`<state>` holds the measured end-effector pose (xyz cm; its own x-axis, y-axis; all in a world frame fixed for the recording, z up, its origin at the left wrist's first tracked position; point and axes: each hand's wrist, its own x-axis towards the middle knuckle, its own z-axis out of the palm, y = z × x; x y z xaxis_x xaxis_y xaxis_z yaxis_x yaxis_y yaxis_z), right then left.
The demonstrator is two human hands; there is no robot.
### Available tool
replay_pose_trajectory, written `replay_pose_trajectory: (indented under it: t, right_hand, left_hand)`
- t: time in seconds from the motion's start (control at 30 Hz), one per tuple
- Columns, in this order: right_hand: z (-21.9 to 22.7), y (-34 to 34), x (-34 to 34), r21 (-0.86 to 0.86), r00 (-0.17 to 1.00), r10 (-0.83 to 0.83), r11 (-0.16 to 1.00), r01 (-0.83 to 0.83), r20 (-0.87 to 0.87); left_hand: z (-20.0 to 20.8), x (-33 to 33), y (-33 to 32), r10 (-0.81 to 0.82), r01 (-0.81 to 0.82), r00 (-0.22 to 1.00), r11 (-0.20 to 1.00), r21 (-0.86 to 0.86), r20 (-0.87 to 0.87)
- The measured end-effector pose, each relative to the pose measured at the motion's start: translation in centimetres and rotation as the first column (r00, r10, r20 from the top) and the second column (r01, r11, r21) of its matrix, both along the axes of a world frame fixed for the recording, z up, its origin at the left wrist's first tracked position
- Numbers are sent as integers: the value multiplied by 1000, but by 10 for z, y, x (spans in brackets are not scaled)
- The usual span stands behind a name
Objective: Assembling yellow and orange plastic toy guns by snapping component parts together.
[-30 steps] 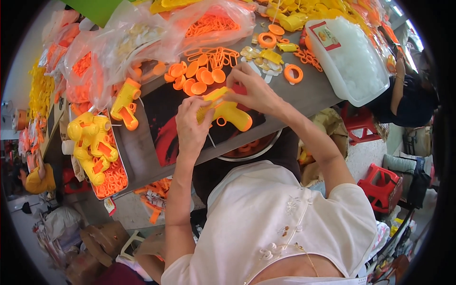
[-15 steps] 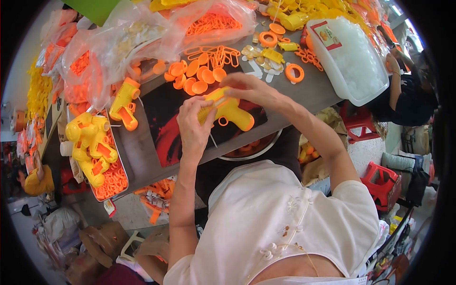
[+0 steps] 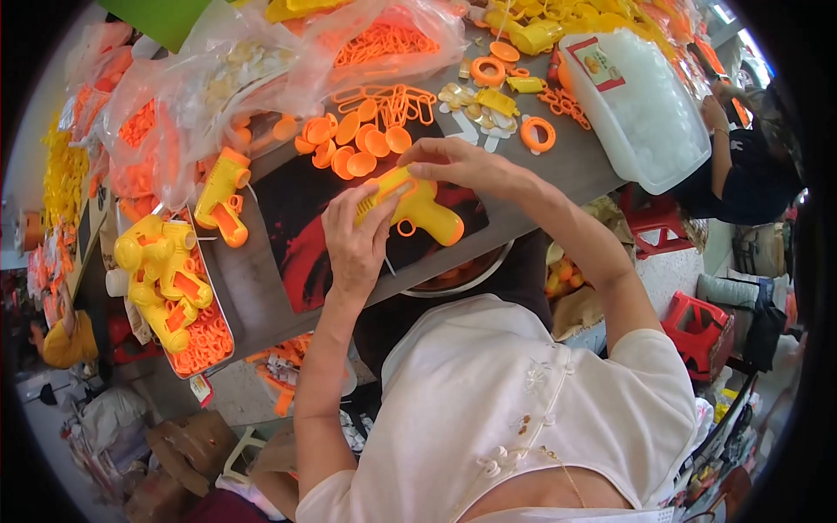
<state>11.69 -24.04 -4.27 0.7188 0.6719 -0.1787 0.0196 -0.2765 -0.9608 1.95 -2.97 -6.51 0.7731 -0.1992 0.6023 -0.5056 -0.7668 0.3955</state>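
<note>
Table point(image 3: 567, 179) of dark grey colour runs slantwise across the view. Over its far left part are spread clear plastic bags point(image 3: 166, 96), through which orange pieces can be seen. Next in size is a black and red mat point(image 3: 305, 272), which lies below the hands. On the right side stands a translucent tub point(image 3: 667, 179), full of some white material. On the left, a narrow tray point(image 3: 219, 292) contains small orange links point(image 3: 207, 336), and upon them several yellow toy bodies point(image 3: 161, 270) are heaped.

The left hand point(image 3: 354, 244) has its fingers closed around the front part of a yellow toy gun point(image 3: 429, 216), which is held above the mat with its handle toward the lower right. The right hand point(image 3: 458, 166) is at the upper edge of this gun, its fingers bent and slightly apart; whether they grip it, I cannot tell. Beyond the hands lie shallow orange cups point(image 3: 360, 164), and farther to the right, an orange ring point(image 3: 548, 136). Smallest is the orange loop point(image 3: 405, 227) under the gun.
</note>
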Motion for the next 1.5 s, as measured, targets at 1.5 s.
replay_pose_trajectory:
  t: [1.5]
  right_hand:
    - [0, 8, 11, -142, 992, 59, 989, -42, 114]
  left_hand:
    - [-11, 1, 2, 0, -2, 1000, 995, 95, 30]
